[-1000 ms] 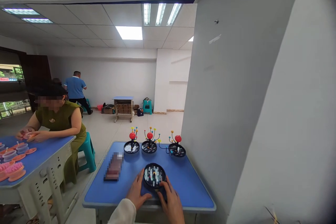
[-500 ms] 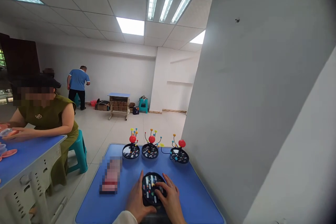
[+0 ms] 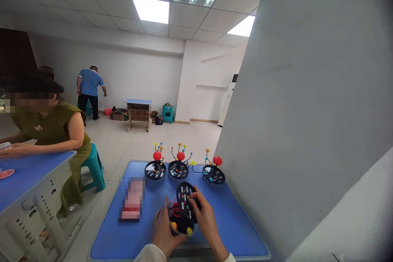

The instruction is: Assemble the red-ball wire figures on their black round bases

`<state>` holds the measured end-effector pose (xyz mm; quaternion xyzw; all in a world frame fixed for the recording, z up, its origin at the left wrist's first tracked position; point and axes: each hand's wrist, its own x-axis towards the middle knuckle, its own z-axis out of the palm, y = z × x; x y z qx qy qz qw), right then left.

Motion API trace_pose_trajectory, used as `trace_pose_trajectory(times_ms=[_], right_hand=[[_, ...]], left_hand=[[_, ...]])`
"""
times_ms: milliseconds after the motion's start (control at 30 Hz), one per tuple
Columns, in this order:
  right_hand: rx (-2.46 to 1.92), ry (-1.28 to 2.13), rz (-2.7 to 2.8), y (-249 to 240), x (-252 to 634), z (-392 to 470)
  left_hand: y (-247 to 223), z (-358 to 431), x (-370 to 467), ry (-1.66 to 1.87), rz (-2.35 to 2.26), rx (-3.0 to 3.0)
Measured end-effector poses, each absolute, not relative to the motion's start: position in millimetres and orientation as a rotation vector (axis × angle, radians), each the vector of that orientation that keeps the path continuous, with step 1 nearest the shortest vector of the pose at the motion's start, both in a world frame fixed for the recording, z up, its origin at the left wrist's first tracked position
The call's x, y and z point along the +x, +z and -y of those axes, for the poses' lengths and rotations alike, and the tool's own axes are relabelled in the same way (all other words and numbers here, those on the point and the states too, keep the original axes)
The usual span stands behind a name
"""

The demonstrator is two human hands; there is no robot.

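My left hand (image 3: 166, 228) is wrapped round a round tub (image 3: 179, 231) near the front of the blue table. Inside the tub lie a red ball, yellow and orange balls and dark parts. My right hand (image 3: 205, 215) pinches a black printed disc lid (image 3: 185, 201), tilted up on edge above the tub. Beyond my hands stand three assembled solar system models, each a dark printed round base with a red ball and small coloured balls on thin arms: the left model (image 3: 155, 170), the middle model (image 3: 178, 169) and the right model (image 3: 213, 175).
A blurred pink and red box (image 3: 132, 200) lies at the left of the blue table (image 3: 104, 229). A grey wall (image 3: 294, 110) rises close on the right. A person in green (image 3: 61, 131) sits at another table (image 3: 39, 168); a person in blue (image 3: 90, 84) stands at the back.
The disc lid has come up off the tub and tilted in my right hand, showing the coloured balls inside. My left hand stays on the tub. The camera view has shifted slightly.
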<state>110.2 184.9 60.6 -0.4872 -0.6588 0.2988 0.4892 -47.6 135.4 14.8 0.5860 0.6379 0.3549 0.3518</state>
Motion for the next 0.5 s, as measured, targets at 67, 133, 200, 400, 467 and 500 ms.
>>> trace_pose_trajectory(times_ms=[67, 133, 200, 400, 467, 500], right_hand=[[-1.181, 0.697, 1.533, 62.8, 123.4, -191.1], [-1.225, 0.642, 1.521, 59.2, 140.4, -194.4], [-1.286, 0.586, 1.548, 48.6, 156.0, -194.1], [-1.442, 0.459, 1.756, 9.0, 149.5, -181.6], [-1.431, 0.431, 1.834, 6.0, 131.4, -177.8], [-1.410, 0.432, 1.866, 7.3, 122.2, -176.4]], left_hand=[[10.4, -131.5, -46.9, 0.951, -1.669, 1.500], [-1.0, -124.9, -49.7, 1.034, -1.690, 1.492], [-17.8, -115.6, -58.0, 1.136, -1.690, 1.519], [-52.0, -76.9, -97.4, 1.220, -1.812, 1.505], [-50.7, -65.7, -104.1, 1.234, -1.869, 1.502], [-49.0, -61.7, -105.6, 1.246, -1.888, 1.509]])
